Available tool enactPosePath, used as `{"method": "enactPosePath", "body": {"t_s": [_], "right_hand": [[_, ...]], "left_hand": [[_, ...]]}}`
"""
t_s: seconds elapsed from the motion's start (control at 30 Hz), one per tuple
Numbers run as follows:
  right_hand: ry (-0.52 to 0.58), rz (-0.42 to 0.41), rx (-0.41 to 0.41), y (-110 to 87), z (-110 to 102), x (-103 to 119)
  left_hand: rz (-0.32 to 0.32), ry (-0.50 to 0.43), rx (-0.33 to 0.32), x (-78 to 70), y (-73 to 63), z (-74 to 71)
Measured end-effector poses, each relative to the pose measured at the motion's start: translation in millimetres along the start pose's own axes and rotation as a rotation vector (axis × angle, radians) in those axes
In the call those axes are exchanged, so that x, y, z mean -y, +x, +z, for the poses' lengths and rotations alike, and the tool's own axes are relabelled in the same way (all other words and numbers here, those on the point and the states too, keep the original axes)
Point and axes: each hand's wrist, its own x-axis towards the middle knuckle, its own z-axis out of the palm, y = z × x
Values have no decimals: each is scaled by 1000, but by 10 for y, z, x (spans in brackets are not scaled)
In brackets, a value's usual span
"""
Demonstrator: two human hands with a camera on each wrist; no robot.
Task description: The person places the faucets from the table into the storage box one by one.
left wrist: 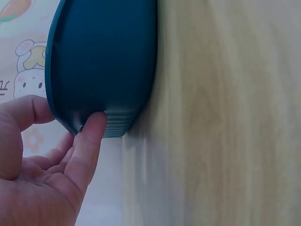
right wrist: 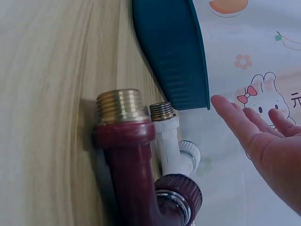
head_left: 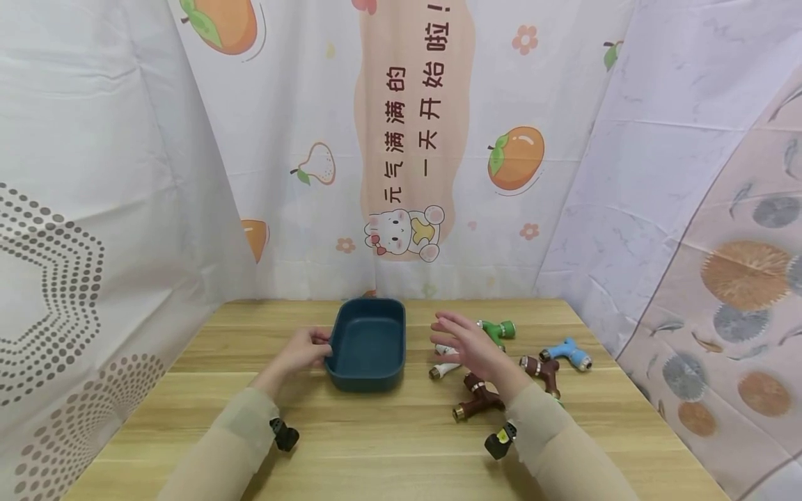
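Observation:
At the left side of the dark teal bin (head_left: pixel 370 348), my left hand (head_left: pixel 308 350) holds the wall near the rim. Up close, the left hand (left wrist: pixel 56 165) has its digits bent at the ribbed end of the bin (left wrist: pixel 103 52). My right hand (head_left: pixel 471 344) is raised with its fingers spread and nothing in them. It overlaps a white Y-shaped pipe fitting (head_left: pixel 443 370) in the head view. A maroon fitting (head_left: pixel 480 400) with a threaded brass end lies just below that hand; it fills the foreground of the right wrist view.
Right of my right hand lie a green fitting (head_left: pixel 498 330), a blue fitting (head_left: pixel 567 353) and another maroon fitting (head_left: pixel 544 372). A bit of green shows beside my right sleeve (head_left: pixel 551 431). Printed curtains (head_left: pixel 413 278) stand behind the wooden table (head_left: pixel 376 445) and along both sides.

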Motion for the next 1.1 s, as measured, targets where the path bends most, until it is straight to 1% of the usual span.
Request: {"method": "enactPosePath", "body": {"t_s": [0.13,0.27,0.47,0.6,0.73,0.87,1.1], "right_hand": [[-2,3,12,-26,-19,-22],[-6,-3,33,-64,-34,-35],[-10,-11,44,-126,-57,-38],[-16,-7,49,-165,-75,-42],[-16,-11,66,-215,-85,-37],[-10,-15,77,-258,-101,-36],[-44,-14,101,-324,-146,-61]], "left_hand": [[0,-39,6,3,-34,55],[-16,-76,11,26,-65,103],[-27,-134,49,15,-148,178],[-24,-163,65,11,-199,213],[-8,-185,97,24,-240,233],[1,-187,120,23,-281,249],[28,-209,165,-2,-378,294]]}}
